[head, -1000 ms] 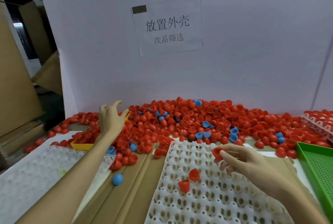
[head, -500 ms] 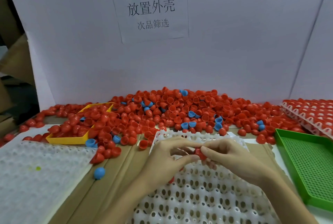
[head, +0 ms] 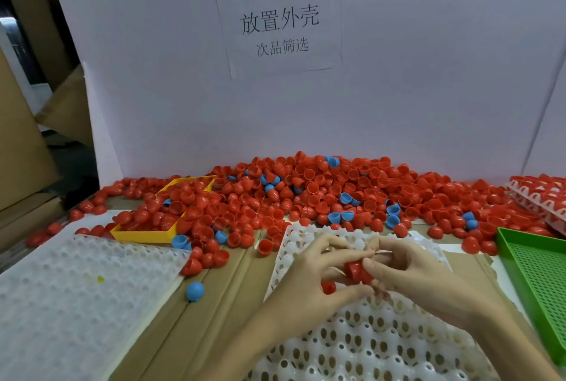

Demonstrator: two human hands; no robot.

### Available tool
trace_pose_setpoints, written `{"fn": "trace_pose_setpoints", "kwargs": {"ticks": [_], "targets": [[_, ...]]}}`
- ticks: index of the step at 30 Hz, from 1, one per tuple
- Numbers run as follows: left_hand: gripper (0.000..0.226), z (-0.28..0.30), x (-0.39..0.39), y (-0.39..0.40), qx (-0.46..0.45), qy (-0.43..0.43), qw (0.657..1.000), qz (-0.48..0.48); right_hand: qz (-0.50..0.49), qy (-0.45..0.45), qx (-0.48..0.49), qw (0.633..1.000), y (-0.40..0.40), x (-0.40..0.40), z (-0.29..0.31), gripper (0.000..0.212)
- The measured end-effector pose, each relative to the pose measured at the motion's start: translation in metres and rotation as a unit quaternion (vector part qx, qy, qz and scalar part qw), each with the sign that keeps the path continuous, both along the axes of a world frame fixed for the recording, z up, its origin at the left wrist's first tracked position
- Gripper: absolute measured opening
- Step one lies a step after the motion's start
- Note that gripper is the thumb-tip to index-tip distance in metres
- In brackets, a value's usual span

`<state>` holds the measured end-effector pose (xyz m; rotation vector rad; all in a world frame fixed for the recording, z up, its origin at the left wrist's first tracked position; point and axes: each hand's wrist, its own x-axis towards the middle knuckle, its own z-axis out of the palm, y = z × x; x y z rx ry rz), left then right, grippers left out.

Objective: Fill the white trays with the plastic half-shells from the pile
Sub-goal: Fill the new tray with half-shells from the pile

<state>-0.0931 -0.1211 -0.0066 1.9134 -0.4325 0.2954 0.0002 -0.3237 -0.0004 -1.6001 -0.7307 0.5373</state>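
White tray (head: 309, 239), glossy red half-shells (head: 356, 270)

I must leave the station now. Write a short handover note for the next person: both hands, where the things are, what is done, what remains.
Left hand and right hand: together above the middle white tray, both pinching red half-shells.
Pile: red and blue shells along the back wall, spilling over the yellow tray.
Left white tray: no shells seen in it.
Done: one red shell shows on the middle tray under the hands; filled trays stacked far right.
Left: nearly every visible pocket of both trays.
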Motion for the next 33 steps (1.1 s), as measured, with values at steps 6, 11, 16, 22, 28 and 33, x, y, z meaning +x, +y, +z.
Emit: {"fn": "trace_pose_setpoints", "kwargs": {"ticks": [6, 11, 16, 22, 28, 33], "targets": [[0.034, 0.024, 0.029, 0.055, 0.046, -0.056, 0.974, 0.217, -0.047, 0.066, 0.077, 0.994, 0.000, 0.003, 0.008, 0.058], [0.044, 0.068, 0.075, 0.174, 0.186, -0.020, 0.868, 0.459, -0.088, 0.056, 0.088, 0.991, -0.005, 0.008, 0.008, 0.055], [0.069, 0.074, 0.066, 0.198, 0.364, 0.018, 0.761, 0.537, -0.095, 0.053, 0.059, 0.992, -0.002, 0.007, 0.006, 0.051], [0.029, 0.033, 0.015, 0.094, 0.261, -0.038, 0.939, 0.222, -0.114, 0.050, 0.063, 0.990, -0.006, 0.008, 0.009, 0.050], [0.024, -0.004, -0.001, 0.045, 0.303, -0.018, 0.947, 0.103, -0.120, 0.047, 0.058, 0.990, -0.007, 0.007, 0.007, 0.045], [0.040, 0.005, 0.034, 0.073, 0.117, -0.008, 0.966, 0.229, -0.131, 0.042, 0.062, 0.989, -0.009, 0.009, 0.006, 0.044]]}}
